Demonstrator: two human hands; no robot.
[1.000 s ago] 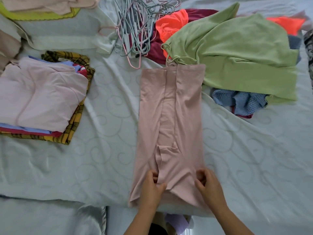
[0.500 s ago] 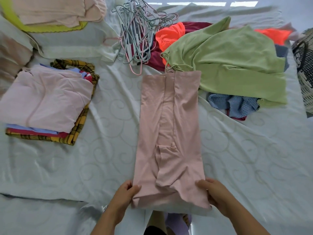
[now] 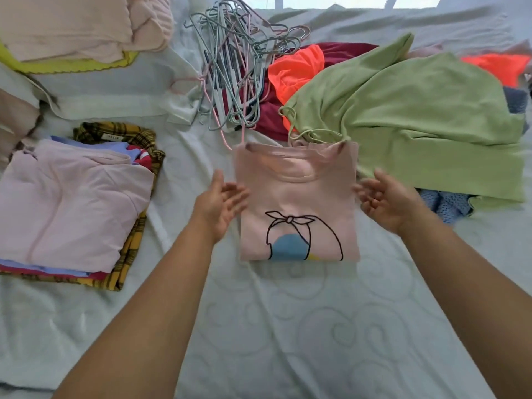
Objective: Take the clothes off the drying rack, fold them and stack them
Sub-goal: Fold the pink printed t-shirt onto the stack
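Note:
A pink T-shirt [image 3: 296,197] lies folded into a compact rectangle on the pale bedsheet [image 3: 288,326], printed front facing up with its collar at the far end. My left hand [image 3: 221,207] hovers at its left edge with fingers spread and relaxed. My right hand [image 3: 384,198] is at the right edge, palm turned inward, fingers loose. Neither hand grips the shirt. A stack of folded clothes [image 3: 69,203] sits at the left, a pale pink top uppermost over a yellow plaid piece.
A heap of unfolded clothes lies at the back right: a green garment [image 3: 417,116], orange pieces [image 3: 296,67] and a blue knit [image 3: 446,205]. A tangle of hangers [image 3: 230,67] rests at the back centre. More folded pink fabric [image 3: 80,24] sits at the far left.
Both hands lifted the shirt's near hem and folded it over toward the collar, halving its length and showing the print. They have let go and now sit at its sides.

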